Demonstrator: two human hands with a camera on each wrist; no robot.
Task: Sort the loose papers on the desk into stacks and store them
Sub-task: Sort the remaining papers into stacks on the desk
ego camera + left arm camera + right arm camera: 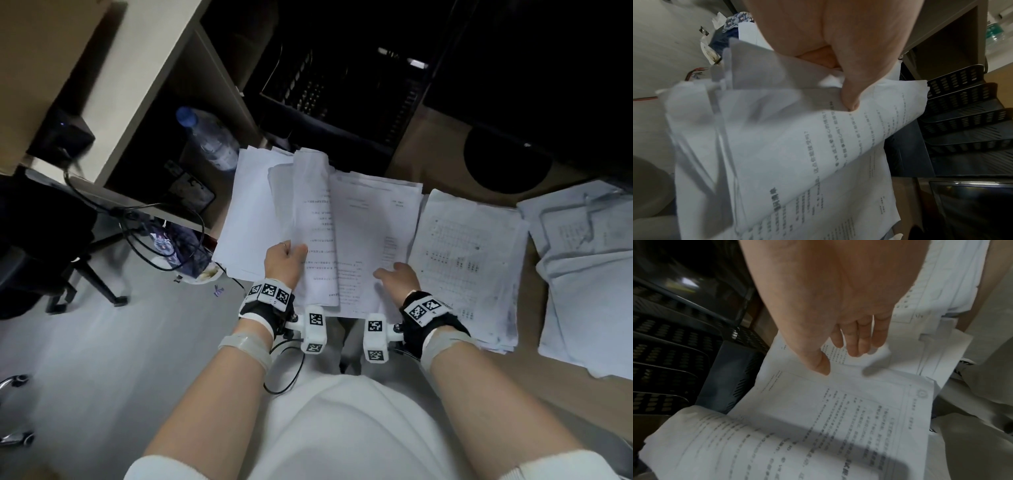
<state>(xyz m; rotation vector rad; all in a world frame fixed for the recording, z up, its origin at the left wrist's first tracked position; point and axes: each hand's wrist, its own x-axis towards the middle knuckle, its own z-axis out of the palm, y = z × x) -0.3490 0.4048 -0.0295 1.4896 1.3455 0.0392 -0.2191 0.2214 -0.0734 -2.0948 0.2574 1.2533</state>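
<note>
My left hand (291, 251) grips a thick, curled bundle of printed papers (313, 219) at its near edge. In the left wrist view the thumb (851, 99) pinches down on the bundle (793, 142). My right hand (392, 272) rests on the flat printed sheet (371, 219) beside the bundle. In the right wrist view its fingers (858, 344) lie nearly straight and its thumb touches that sheet (838, 402). A second paper stack (469, 260) lies just to the right, and a rumpled pile (582, 274) sits at the far right.
A black tiered paper tray (342, 96) stands behind the papers on the brown desk (435, 140). A water bottle (210, 137) lies in the shelf at left. Cables (164, 233) and a chair base (92, 274) occupy the floor at left.
</note>
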